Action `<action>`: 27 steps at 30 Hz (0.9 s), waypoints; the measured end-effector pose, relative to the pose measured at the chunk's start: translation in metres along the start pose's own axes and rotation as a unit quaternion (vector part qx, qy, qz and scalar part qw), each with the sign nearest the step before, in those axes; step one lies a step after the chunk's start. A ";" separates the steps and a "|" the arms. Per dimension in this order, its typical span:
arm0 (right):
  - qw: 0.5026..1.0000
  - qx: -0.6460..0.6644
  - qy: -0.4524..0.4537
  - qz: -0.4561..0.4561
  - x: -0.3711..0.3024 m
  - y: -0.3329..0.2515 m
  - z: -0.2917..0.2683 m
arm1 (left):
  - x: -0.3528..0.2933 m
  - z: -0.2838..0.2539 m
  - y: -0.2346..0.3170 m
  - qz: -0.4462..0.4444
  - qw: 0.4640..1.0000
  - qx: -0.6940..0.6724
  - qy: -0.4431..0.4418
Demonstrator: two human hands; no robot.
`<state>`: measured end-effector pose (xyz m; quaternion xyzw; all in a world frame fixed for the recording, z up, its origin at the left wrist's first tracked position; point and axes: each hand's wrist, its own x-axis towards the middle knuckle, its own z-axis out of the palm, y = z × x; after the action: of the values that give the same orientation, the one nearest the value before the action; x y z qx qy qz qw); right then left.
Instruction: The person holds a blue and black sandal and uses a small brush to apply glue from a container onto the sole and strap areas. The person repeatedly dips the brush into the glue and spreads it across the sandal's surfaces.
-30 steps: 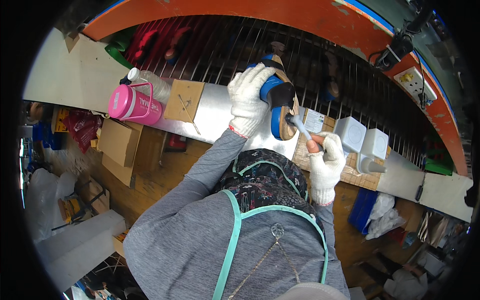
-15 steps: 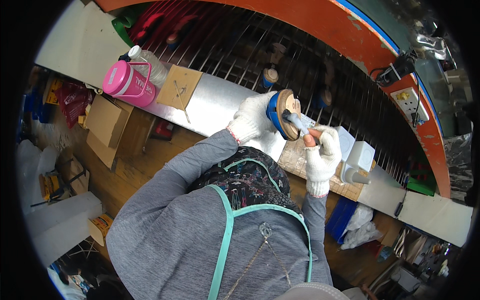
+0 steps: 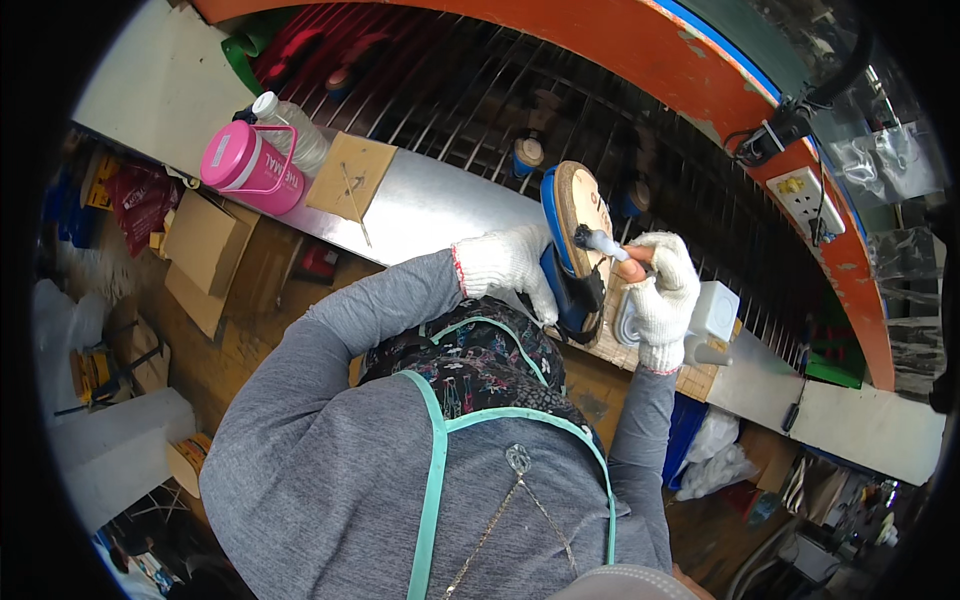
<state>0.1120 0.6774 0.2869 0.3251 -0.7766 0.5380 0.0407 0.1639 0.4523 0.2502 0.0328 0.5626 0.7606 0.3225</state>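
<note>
A shoe (image 3: 582,205) with a tan underside, a blue edge and a dark upper is held up in front of me, sole turned towards the right. My left hand (image 3: 508,264), in a white knit glove, grips it from the left; some of the fingers are hidden behind the shoe. Between bare fingertips, my gloved right hand (image 3: 664,302) pinches a brush (image 3: 610,247) with a pale handle. The brush's dark bristles touch the tan underside near its middle.
A rack of metal rods (image 3: 455,95) lies beyond the metal ledge (image 3: 430,195), with more shoes on it. At left on the ledge are a pink jug (image 3: 240,165), a clear bottle (image 3: 303,140) and a cardboard piece (image 3: 352,175). White containers (image 3: 714,310) stand at right.
The shoe has turned in my left hand, so its underside now shows lengthwise and the dark upper shows. My right hand and brush have shifted slightly right.
</note>
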 end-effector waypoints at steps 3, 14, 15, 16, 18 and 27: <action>1.000 -0.005 -0.005 -0.004 -0.001 0.000 -0.008 | -0.008 0.014 0.020 -0.027 0.997 -0.069 -0.014; 0.998 -0.061 -0.011 0.003 -0.033 0.013 -0.045 | -0.006 0.030 0.024 -0.152 0.986 -0.070 -0.021; 0.998 -0.064 -0.010 0.025 -0.045 0.019 -0.049 | -0.004 0.028 0.021 -0.180 0.980 -0.083 -0.018; 0.996 -0.007 0.014 0.092 -0.062 0.026 -0.052 | -0.003 0.023 0.017 -0.210 0.973 -0.093 -0.024; 0.982 -0.022 0.079 0.173 -0.101 0.043 -0.058 | -0.003 0.011 0.006 -0.189 0.975 -0.117 -0.023; 0.776 -0.417 0.177 0.440 -0.229 0.114 -0.037 | 0.014 -0.042 -0.060 0.287 0.883 -0.352 -0.121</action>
<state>0.2181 0.8390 0.1157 -0.2015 -0.9624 0.1690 0.0683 0.1627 0.4335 0.1781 0.1687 0.1808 0.9578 0.1463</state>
